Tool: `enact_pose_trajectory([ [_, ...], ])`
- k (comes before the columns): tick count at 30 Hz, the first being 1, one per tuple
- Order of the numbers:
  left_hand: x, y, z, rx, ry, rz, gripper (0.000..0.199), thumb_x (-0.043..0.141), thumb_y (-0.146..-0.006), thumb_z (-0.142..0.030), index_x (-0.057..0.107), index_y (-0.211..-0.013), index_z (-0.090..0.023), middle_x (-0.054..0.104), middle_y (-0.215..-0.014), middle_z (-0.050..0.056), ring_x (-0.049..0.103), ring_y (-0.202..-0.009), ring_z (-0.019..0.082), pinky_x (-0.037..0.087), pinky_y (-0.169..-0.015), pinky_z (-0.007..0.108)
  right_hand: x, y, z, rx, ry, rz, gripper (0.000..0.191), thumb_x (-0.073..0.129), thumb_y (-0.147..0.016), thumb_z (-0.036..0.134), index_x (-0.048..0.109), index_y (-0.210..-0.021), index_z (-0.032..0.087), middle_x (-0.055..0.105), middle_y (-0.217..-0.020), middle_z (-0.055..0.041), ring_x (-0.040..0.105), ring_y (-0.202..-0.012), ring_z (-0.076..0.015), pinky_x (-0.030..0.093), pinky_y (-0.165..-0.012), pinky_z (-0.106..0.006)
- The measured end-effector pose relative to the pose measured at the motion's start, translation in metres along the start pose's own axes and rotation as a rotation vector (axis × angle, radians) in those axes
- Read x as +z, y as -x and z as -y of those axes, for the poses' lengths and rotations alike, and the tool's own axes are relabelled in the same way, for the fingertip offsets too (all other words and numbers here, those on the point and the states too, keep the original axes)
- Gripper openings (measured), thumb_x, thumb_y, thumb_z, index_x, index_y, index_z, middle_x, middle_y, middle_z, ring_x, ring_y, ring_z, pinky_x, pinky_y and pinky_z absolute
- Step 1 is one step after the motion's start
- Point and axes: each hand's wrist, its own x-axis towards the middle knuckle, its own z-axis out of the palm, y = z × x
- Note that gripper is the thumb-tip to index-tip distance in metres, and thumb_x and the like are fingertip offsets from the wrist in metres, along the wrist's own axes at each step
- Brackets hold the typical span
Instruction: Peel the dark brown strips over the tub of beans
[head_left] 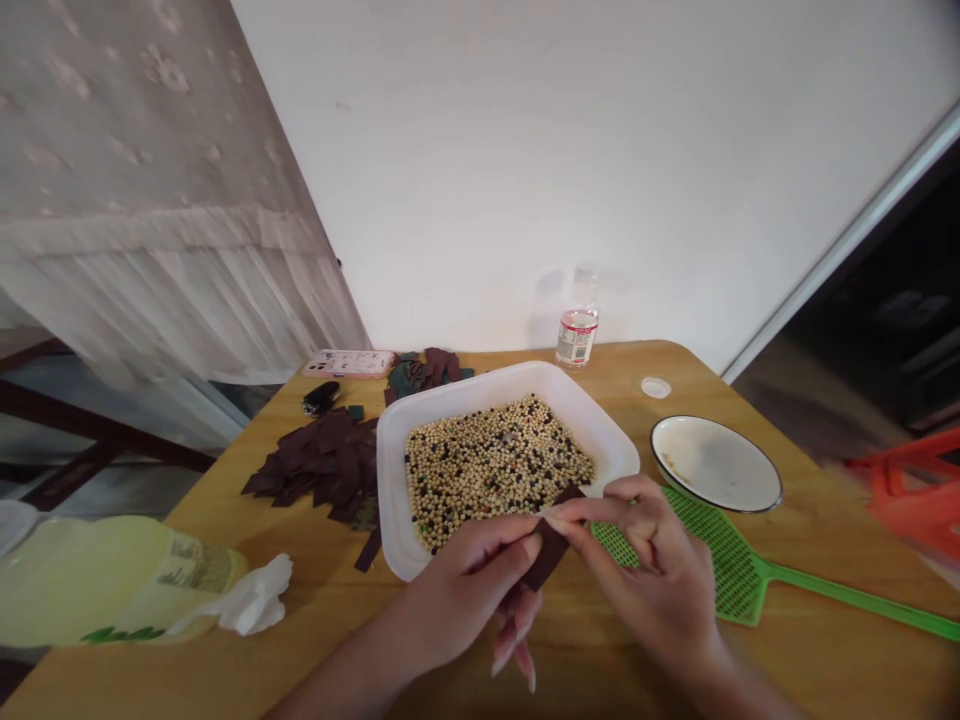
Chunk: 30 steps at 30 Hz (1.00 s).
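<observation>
Grip: right now both hands are closed on one dark brown strip [552, 548], held just above the near rim of the tray. My left hand [465, 600] pinches it with the thumb [531, 547] pressed to its face, and my right hand [649, 570] has its upper end between the fingertips.
Counter: a wooden counter [817, 520] carries everything, with a white wall [525, 150] behind it.
Tray: a white plastic tray [391, 480] sits right in front of me, filled with pale and dark beans [499, 465].
Left of the tray: a heap of dark brown cut pieces [322, 465], with a mix of green and brown pieces [424, 372] beyond it, beside a pink-cased phone [349, 363].
Right of the tray: a white enamel plate [715, 463] rests on the handle end of a green fly swatter's mesh [739, 560]; a plastic bottle [577, 328] stands by the wall.
Technique: keep that pinch firm and close to the strip's ends, so it stays flat and steady above the beans.
</observation>
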Motion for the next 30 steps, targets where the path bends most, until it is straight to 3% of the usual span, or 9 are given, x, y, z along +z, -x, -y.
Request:
enact_pose_trajectory([
  [4,0.0,0.001,-0.002,0.003,0.012,-0.027,0.034,0.055,-0.085,-0.051,0.054,-0.08,-0.018,0.047,-0.046,-0.009,0.039,-0.031,0.003,0.047,-0.039,0.017,-0.001,0.001,0.0,0.019,0.002,-0.037,0.039,0.068,-0.08,0.017,0.035,-0.063,0.027,0.07,-0.065,0.0047,0.059,-0.065,-0.0161,0.044,-0.056,-0.029],
  [7,0.0,0.002,-0.004,0.011,0.023,-0.04,0.033,0.056,-0.084,-0.051,0.053,-0.079,-0.018,0.046,-0.046,-0.009,0.039,-0.031,0.003,0.048,-0.039,0.017,-0.001,0.0,0.001,-0.042,0.026,0.025,0.028,0.067,-0.081,0.018,0.045,-0.067,0.027,0.068,-0.06,0.0048,0.062,-0.068,-0.0171,0.047,-0.058,-0.029],
  [9,0.0,0.002,-0.005,0.012,0.027,-0.045,0.034,0.057,-0.084,-0.051,0.052,-0.076,-0.018,0.046,-0.046,-0.009,0.039,-0.031,0.003,0.048,-0.04,0.018,-0.001,-0.001,0.001,-0.058,0.052,-0.001,0.02,0.066,-0.081,0.017,0.052,-0.072,0.027,0.068,-0.06,0.005,0.061,-0.065,-0.017,0.047,-0.057,-0.029],
  [12,0.0,0.001,-0.007,0.004,0.039,-0.043,0.035,0.058,-0.082,-0.052,0.05,-0.073,-0.019,0.046,-0.045,-0.009,0.04,-0.031,0.003,0.049,-0.04,0.018,-0.001,-0.002,0.0,-0.078,0.028,-0.037,0.026,0.067,-0.08,0.013,0.047,-0.069,0.027,0.07,-0.061,0.0062,0.058,-0.06,-0.0158,0.045,-0.054,-0.028],
  [15,-0.001,0.0,-0.007,0.007,0.066,-0.056,0.035,0.059,-0.082,-0.052,0.051,-0.076,-0.019,0.047,-0.045,-0.008,0.039,-0.03,0.003,0.049,-0.039,0.018,-0.001,-0.002,0.0,-0.122,-0.004,0.01,0.032,0.066,-0.08,0.01,0.042,-0.068,0.027,0.072,-0.062,0.0075,0.06,-0.066,-0.0159,0.047,-0.057,-0.027],
  [19,-0.001,0.0,-0.006,0.021,0.058,-0.065,0.034,0.058,-0.083,-0.05,0.052,-0.075,-0.018,0.047,-0.045,-0.008,0.039,-0.03,0.003,0.048,-0.038,0.018,-0.002,-0.002,0.0,-0.071,0.02,-0.051,0.037,0.068,-0.079,0.011,0.037,-0.065,0.026,0.073,-0.065,0.0061,0.058,-0.064,-0.0149,0.045,-0.055,-0.027],
  [24,0.0,0.0,-0.006,0.026,0.082,-0.055,0.033,0.059,-0.083,-0.05,0.052,-0.077,-0.018,0.047,-0.045,-0.009,0.038,-0.03,0.003,0.049,-0.039,0.019,-0.002,-0.003,-0.001,-0.124,-0.006,-0.001,0.036,0.067,-0.079,0.01,0.038,-0.064,0.026,0.071,-0.06,0.0073,0.062,-0.069,-0.0156,0.047,-0.059,-0.027],
  [27,0.002,0.001,-0.006,0.019,0.069,-0.037,0.033,0.057,-0.085,-0.048,0.051,-0.076,-0.017,0.051,-0.046,-0.007,0.04,-0.031,0.004,0.045,-0.037,0.016,-0.007,-0.01,-0.011,0.012,0.012,-0.116,0.04,0.069,-0.077,0.014,0.034,-0.062,0.027,0.071,-0.064,0.0039,0.061,-0.068,-0.0176,0.046,-0.059,-0.03],
  [30,0.003,0.001,-0.006,0.037,0.081,-0.05,0.032,0.054,-0.087,-0.049,0.053,-0.095,-0.018,0.067,-0.061,0.001,0.055,-0.038,0.009,0.045,-0.039,0.018,-0.012,-0.019,-0.019,0.202,-0.13,-0.279,0.045,0.073,-0.075,0.018,0.03,-0.064,0.027,0.07,-0.069,0.0012,0.062,-0.07,-0.0194,0.046,-0.062,-0.033],
])
